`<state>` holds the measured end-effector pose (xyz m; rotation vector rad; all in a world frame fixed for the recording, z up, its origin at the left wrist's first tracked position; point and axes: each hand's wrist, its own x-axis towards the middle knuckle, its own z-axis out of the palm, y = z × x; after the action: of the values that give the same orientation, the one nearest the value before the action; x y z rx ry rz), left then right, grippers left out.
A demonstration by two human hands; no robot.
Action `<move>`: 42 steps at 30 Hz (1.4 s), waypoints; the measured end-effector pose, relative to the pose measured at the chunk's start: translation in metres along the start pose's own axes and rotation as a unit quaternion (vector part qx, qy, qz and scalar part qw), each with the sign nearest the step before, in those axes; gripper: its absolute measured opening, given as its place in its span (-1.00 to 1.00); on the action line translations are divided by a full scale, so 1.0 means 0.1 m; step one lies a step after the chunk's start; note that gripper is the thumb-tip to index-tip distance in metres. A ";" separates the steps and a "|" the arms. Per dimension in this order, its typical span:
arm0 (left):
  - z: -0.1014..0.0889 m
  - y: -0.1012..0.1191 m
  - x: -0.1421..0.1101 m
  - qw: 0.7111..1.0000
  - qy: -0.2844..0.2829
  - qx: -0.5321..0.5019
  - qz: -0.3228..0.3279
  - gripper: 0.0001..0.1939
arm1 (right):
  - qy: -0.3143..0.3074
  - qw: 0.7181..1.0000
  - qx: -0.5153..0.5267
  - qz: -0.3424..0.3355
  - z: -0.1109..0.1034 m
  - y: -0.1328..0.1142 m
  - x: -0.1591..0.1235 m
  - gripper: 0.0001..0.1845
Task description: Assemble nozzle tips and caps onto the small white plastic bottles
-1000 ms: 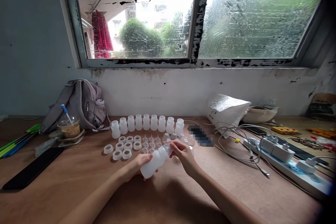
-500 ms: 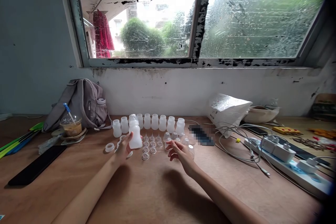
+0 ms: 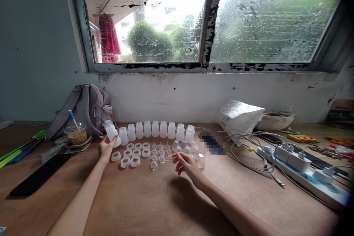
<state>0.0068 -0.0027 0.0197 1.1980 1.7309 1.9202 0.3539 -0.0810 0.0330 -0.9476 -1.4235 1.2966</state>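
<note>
My left hand (image 3: 106,149) is closed round a frosted baby bottle (image 3: 112,134) topped with a clear cap, tilted slightly at the left end of a row of open white bottles (image 3: 155,129). My right hand (image 3: 186,166) hangs with loosely curled, parted fingers and nothing visible in them. Close by it are clear dome caps (image 3: 200,160), some partly covered by the fingers. Between my hands, clear nipples (image 3: 153,165) lie in short rows, and several white screw rings (image 3: 125,162) lie left of them.
A cup of coffee (image 3: 75,133), a grey backpack (image 3: 88,110) and a black flat case (image 3: 38,175) are on the left. At right are a foil bag (image 3: 240,116), tangled white cables (image 3: 239,155) and a power strip (image 3: 306,175) with chargers. A wall and window stand behind the table.
My left hand has carried the capped bottle leftward, from in front of the row to its left end, uncovering the screw rings. My right hand has stayed almost in place.
</note>
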 end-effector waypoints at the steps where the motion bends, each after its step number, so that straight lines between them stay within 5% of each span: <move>1: -0.01 -0.04 0.02 1.000 0.000 0.021 -0.005 -0.54 | -0.001 1.000 -0.001 0.002 0.00 0.00 0.00 -0.62; 13: -0.01 -0.24 0.09 0.980 -0.053 0.192 -0.010 -0.58 | -0.016 1.000 -0.018 0.009 0.00 0.10 0.01 -0.60; 16: 0.00 -0.18 0.04 0.980 -0.038 0.196 0.010 -0.46 | -0.017 0.999 -0.030 0.006 0.00 0.13 0.02 -0.57; 19: 0.00 -0.02 -0.03 0.972 0.061 0.190 0.126 -0.32 | -0.018 0.999 -0.049 0.007 0.01 0.15 0.04 -0.56; 22: -0.02 0.19 -0.15 0.934 0.113 0.174 0.290 -0.49 | -0.020 0.997 -0.077 -0.005 0.03 0.17 0.04 -0.57; 25: 0.00 0.36 -0.31 0.899 -0.034 0.209 0.382 -0.86 | -0.009 0.987 -0.150 -0.053 0.05 0.18 0.03 -0.60; 28: 0.09 0.43 -0.49 0.823 -0.242 0.279 0.432 -0.79 | -0.006 0.950 -0.272 -0.151 0.07 0.21 0.01 -0.67; 30: 0.17 0.44 -0.61 0.784 -0.309 0.310 0.440 -0.74 | -0.016 0.920 -0.335 -0.203 0.08 0.23 0.00 -0.73; 36: 0.28 0.46 -0.82 0.752 -0.368 0.326 0.438 -0.74 | -0.063 0.876 -0.413 -0.241 0.14 0.25 -0.02 -0.75; 42: 0.27 0.58 -0.90 0.740 -0.403 0.316 0.436 -0.82 | -0.186 0.815 -0.501 -0.225 0.25 0.17 -0.07 -0.44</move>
<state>0.0994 -0.0603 0.0367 2.9132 1.3695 0.6567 0.3303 -0.0916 0.0162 -0.9064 -2.5552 0.2927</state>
